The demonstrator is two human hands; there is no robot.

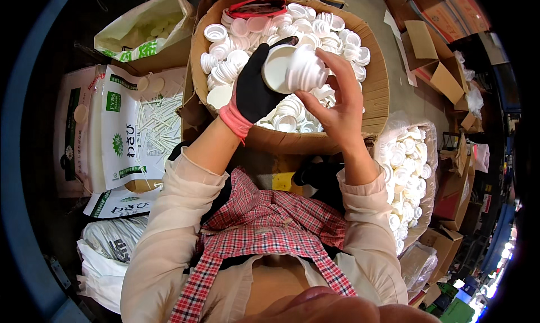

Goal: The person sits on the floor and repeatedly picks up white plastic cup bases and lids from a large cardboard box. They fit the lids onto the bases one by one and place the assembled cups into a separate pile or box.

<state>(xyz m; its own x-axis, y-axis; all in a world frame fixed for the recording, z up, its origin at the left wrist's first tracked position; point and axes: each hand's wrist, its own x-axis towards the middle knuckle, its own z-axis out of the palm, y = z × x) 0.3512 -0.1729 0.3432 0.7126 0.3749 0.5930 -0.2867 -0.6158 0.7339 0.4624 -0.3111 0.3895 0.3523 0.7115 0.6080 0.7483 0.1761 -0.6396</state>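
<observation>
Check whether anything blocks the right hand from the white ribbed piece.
Nothing visible does: the bare right hand touches the white ribbed piece directly, above the cardboard box of white parts.

My left hand (256,92) wears a black fabric glove (251,102) with a salmon-pink cuff (236,120). The wide round plastic lid (275,74) and blurred ridged plastic piece (306,70) I hold are white, like the heaped round plastic caps (337,25) in the brown cardboard box (379,92). My sleeves (169,216) are sheer cream, my cloth apron (261,207) red, white and navy plaid
</observation>
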